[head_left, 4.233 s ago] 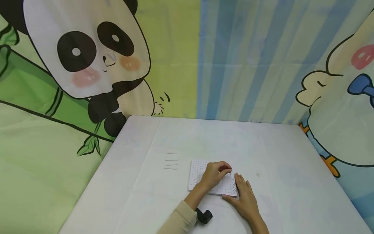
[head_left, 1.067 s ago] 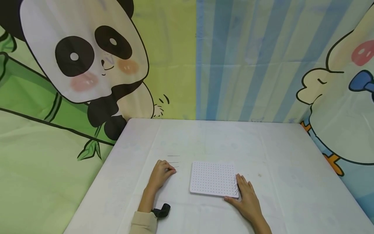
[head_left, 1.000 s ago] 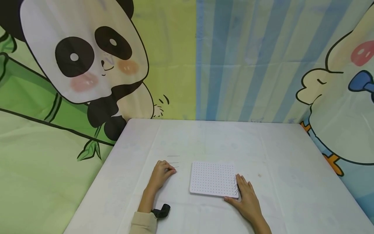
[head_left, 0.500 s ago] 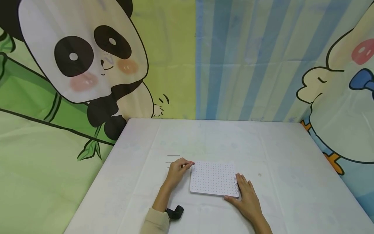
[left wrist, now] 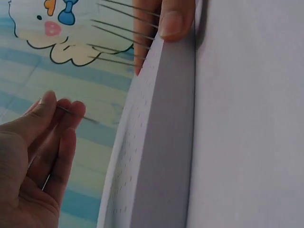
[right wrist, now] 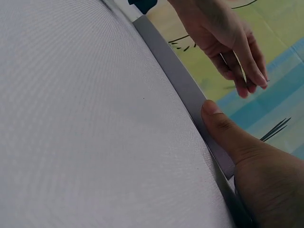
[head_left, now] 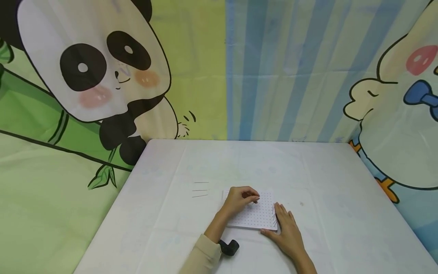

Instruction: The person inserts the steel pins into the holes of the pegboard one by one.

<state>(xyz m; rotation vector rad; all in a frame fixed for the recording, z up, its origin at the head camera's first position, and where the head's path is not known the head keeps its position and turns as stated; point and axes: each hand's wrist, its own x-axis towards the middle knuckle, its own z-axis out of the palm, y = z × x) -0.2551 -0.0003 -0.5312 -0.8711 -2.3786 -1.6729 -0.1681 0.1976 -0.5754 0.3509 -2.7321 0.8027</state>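
A white pegboard (head_left: 254,219) with rows of small holes lies flat on the table. My left hand (head_left: 241,198) is over the board's middle, pinching a thin metal pin (left wrist: 88,118) between thumb and fingertips. In the left wrist view the pin's free end points away from the fingers, apart from the board face. Several similar pins (left wrist: 124,29) stand in a row of holes along the board's right edge. My right hand (head_left: 289,233) rests at that edge with straight fingers along the side, its thumb (right wrist: 216,116) pressing the front edge near the corner.
Three loose metal pins (head_left: 200,190) lie roughly parallel on the white table (head_left: 164,228), left of the board. A black wrist camera (head_left: 230,248) sticks out from the left wrist. A printed cloth (head_left: 191,76) with cartoon animals hangs behind the table.
My left hand has gone from the loose pins on the left to over the board, carrying one pin. Three pins now lie on the table. The right hand has kept its place.
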